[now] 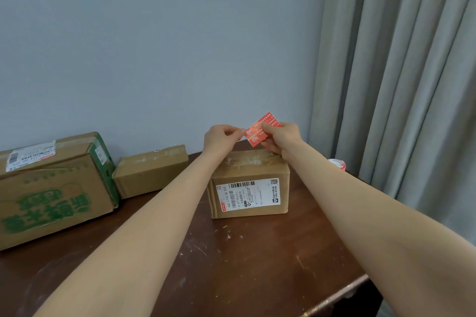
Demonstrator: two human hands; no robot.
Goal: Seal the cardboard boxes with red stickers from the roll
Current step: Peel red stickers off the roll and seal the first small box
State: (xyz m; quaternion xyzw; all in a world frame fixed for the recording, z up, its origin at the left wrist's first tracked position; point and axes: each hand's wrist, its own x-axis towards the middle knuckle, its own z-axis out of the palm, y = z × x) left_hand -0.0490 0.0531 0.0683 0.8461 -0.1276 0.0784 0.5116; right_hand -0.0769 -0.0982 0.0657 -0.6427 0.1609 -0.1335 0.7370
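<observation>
A small cardboard box (248, 188) with a white shipping label on its front stands on the dark wooden table (231, 260). Above its taped top, both hands hold a red sticker strip (258, 130). My left hand (222, 137) pinches the strip's left edge. My right hand (282, 137) grips its right side. The sticker roll (338, 163) lies behind my right forearm, mostly hidden. A plain cardboard box (152, 170) sits to the left, against the wall. A large box with green print (54, 188) lies at the far left.
A blue-grey wall runs behind the table. Grey curtains (401, 72) hang on the right, close to the table's right edge (360, 280). The tabletop shows white scuffs.
</observation>
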